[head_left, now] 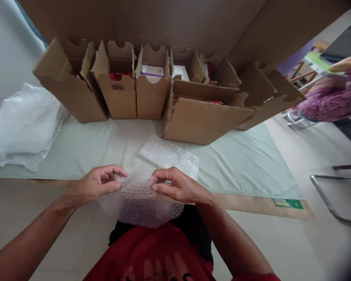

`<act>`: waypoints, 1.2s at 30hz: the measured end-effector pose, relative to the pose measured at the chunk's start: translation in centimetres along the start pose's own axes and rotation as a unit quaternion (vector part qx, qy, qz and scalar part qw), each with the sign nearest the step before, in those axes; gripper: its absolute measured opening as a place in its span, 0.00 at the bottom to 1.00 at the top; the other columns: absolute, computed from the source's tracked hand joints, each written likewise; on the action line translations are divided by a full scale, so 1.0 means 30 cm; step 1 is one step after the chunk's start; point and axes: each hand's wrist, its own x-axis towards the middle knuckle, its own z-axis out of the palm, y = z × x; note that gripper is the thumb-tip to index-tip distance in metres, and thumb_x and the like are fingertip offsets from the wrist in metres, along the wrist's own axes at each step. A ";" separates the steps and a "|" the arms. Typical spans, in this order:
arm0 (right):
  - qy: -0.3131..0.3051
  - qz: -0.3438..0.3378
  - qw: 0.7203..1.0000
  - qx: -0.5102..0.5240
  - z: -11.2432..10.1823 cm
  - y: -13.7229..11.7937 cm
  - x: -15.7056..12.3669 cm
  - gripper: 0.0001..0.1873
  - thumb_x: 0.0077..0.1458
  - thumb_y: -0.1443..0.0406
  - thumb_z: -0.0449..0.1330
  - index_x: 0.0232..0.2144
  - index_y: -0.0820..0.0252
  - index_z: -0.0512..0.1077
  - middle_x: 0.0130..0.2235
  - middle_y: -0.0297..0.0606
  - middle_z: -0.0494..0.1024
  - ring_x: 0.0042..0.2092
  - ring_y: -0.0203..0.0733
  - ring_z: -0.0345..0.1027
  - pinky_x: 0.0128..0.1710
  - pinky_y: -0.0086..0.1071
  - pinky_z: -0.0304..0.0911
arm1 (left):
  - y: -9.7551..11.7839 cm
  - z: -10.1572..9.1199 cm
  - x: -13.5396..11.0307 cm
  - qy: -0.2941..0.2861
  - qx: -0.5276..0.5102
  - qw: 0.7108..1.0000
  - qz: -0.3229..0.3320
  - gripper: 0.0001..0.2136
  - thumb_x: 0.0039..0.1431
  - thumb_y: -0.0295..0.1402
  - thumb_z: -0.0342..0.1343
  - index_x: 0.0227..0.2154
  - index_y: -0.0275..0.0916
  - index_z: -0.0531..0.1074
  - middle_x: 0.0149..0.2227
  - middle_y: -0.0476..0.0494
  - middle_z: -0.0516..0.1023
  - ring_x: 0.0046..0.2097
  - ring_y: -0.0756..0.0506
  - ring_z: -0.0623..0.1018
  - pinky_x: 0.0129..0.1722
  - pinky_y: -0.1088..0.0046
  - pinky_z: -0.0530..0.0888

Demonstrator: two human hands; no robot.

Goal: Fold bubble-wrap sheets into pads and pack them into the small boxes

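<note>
A clear sheet of bubble wrap (149, 205) hangs between my hands, over the near edge of the table and my lap. My left hand (101, 181) pinches its upper left part between thumb and fingers. On the other side my right hand (175, 185) grips the upper right part the same way. Whether the sheet is a bag or a single layer, I cannot tell. Just beyond, another piece of bubble wrap (172, 154) lies flat on the pale green cloth (236, 164), partly covered by my right hand.
Several open cardboard boxes (121, 99) stand in a row at the back, some holding red or white items. A wide box (204, 121) sits in front. Clear plastic bags (26, 125) are piled at left. At right are a seated person (333, 93) and a metal-framed chair (324, 195).
</note>
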 end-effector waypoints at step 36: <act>0.321 0.160 0.834 -0.420 -0.274 0.238 -0.069 0.13 0.56 0.61 0.63 0.43 0.58 0.78 0.44 0.47 0.83 0.45 0.51 0.75 0.44 0.38 0.63 | 0.026 -0.101 0.067 0.203 -0.044 0.978 0.026 0.22 0.38 0.46 0.69 0.35 0.39 0.79 0.22 0.50 0.75 0.24 0.48 0.72 0.27 0.72 0.70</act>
